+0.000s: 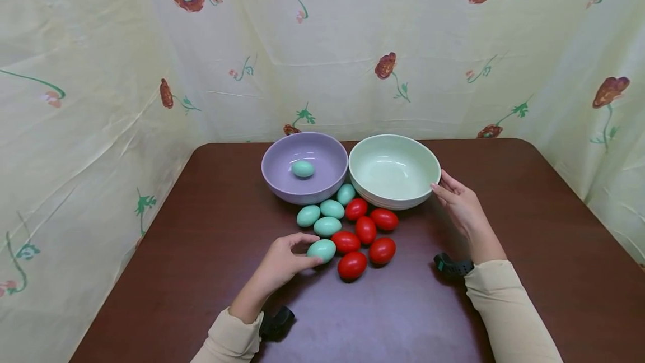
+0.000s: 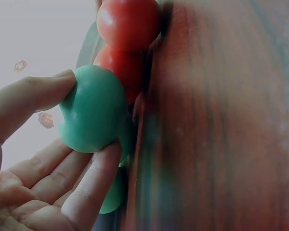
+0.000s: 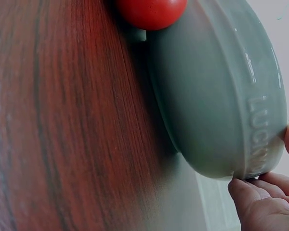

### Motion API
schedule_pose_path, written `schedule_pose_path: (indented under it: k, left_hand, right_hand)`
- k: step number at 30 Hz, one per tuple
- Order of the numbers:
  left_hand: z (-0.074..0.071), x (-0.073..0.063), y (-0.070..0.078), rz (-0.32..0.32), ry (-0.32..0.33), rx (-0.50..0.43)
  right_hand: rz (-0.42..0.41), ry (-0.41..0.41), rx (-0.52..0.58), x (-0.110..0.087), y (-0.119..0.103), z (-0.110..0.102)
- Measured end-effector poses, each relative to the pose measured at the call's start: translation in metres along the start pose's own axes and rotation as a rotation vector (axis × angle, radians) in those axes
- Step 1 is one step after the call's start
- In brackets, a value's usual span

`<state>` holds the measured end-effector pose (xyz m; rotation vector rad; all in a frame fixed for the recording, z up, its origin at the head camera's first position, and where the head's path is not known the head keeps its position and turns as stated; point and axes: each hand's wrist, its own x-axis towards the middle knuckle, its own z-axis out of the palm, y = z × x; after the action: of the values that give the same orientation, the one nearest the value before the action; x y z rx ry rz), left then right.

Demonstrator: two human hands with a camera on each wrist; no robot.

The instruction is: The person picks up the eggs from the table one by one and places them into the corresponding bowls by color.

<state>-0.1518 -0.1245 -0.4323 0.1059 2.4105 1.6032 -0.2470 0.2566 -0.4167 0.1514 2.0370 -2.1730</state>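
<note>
Nearest, the left sleeve (image 1: 229, 338) and a black wrist device (image 1: 277, 324) are seen at the lower edge. In front of them, a green egg (image 1: 321, 251) is held by the left hand (image 1: 281, 265) between the thumb and the fingertips, in a narrow grip. Whether it is lifted from the table (image 1: 211, 234) cannot be told. Because its shell looks smooth and only the tips are used, it could slip if it is squeezed unevenly.

Close beside it, six red eggs (image 1: 352, 265) are grouped on the right, and four loose green eggs (image 1: 327, 227) are placed behind and to the left. Since they are round and closely packed, a neighbour could easily be knocked by a knuckle and be sent rolling.

On the right, the pale green bowl (image 1: 383, 175) is gripped lightly at its right edge by the right hand (image 1: 463, 209), with the thumb on the near side of the rim. In it no egg is seen. If the rim is pressed too strongly, the bowl could be tilted; if it is pushed, the eggs in front or the purple bowl (image 1: 325, 156) beside it could be shifted. In the purple bowl, one green egg (image 1: 303, 169) is contained; by a bump it could be rolled about.

Farthest, a flowered curtain (image 1: 322, 83) is hung behind the table.
</note>
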Motion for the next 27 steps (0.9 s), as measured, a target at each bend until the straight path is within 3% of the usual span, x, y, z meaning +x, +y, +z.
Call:
schedule_pose_path:
  k: [10,27]
  left_hand:
    - [-0.012,0.008,0.017,0.04,0.033,0.023]
    - [-0.031,0.039,0.065,0.12,0.117,0.102]
  right_hand:
    - [-0.012,0.0,0.032,0.0,0.002,0.001]
    - [-0.027,-0.011,0.04,-0.001,0.003,-0.001]
